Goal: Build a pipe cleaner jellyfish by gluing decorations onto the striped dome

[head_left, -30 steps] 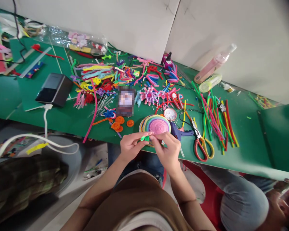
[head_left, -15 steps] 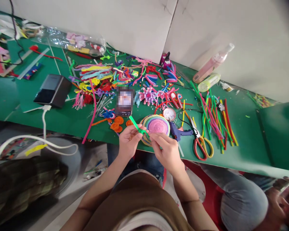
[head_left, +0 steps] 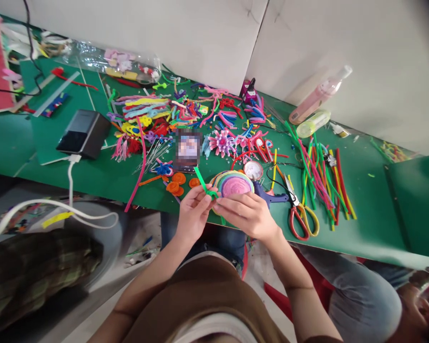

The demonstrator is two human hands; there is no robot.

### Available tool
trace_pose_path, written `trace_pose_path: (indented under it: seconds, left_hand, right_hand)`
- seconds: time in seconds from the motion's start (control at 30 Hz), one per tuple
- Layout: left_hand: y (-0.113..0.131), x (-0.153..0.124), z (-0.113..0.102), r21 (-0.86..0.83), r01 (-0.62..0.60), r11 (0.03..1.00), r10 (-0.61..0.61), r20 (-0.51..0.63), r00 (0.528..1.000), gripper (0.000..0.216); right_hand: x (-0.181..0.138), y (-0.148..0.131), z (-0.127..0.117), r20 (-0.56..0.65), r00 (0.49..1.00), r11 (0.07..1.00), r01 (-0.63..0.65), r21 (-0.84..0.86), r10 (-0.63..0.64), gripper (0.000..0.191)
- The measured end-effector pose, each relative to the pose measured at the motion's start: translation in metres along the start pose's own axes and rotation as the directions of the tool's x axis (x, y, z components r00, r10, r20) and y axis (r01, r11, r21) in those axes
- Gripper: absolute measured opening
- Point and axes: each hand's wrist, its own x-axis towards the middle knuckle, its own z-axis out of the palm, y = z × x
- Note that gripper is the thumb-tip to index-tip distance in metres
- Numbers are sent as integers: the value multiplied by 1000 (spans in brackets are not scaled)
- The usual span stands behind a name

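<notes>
Both of my hands meet at the near edge of the green table (head_left: 361, 224). My left hand (head_left: 193, 213) pinches a green pipe cleaner (head_left: 203, 183) whose free end sticks up and to the left. My right hand (head_left: 248, 213) is closed on the same green pipe cleaner where it bends, fingertips touching those of the left. Just behind the hands lies a round coiled disc (head_left: 233, 184) of pink, purple, yellow and green rings.
Scissors with red and yellow handles (head_left: 302, 216) and a blue glue gun (head_left: 268, 194) lie right of the disc. Loose pipe cleaners (head_left: 318, 174) cover the table. A phone (head_left: 187, 150), a black power bank (head_left: 83, 133), orange coils (head_left: 175, 183) and two bottles (head_left: 316, 102) sit around. Another person (head_left: 379, 295) is at lower right.
The short green piece held between my fingertips has been drawn out; its free end now sticks up to the left. My right hand has turned flatter over the bend.
</notes>
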Motion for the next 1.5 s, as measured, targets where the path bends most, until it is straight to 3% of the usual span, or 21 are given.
trace_pose_path:
  seconds: [0.17,0.43,0.6,0.7,0.8,0.93,1.03,1.23,1.5]
  left_hand:
    - [-1,-5,2,-32,-13,999,13,4,1000,27]
    - [-13,-9,-1,71,-173,982,173,1,985,27]
    - [-20,-6,-13,188,-245,951,236,66,969,24]
    - [-16,-5,-17,318,-373,871,338,163,927,21]
    - [-9,-2,-20,422,-527,738,436,298,849,24]
    - [-5,4,-23,461,-656,597,487,441,754,27]
    - [-7,8,-26,432,-675,598,475,488,732,24]
    - [-11,9,-27,386,-634,670,450,468,760,26]
    - [-12,5,-28,459,-650,605,488,431,759,29]
  right_hand:
    - [-2,-6,6,-70,994,996,-85,40,87,21]
    - [-10,-18,20,-146,966,970,-189,155,212,22]
    - [-10,-28,31,-199,897,884,-314,345,396,21]
    - [-9,-35,34,-158,793,744,-454,491,588,10]
    - [-6,-40,32,-16,650,495,-562,662,759,2]
    - [-2,-43,31,212,467,76,-524,848,859,14]
    - [0,-42,33,356,378,-169,-446,879,855,24]
    - [-4,-41,43,529,301,-426,-346,836,794,33]
    - [0,-45,46,599,269,-546,-248,800,755,35]
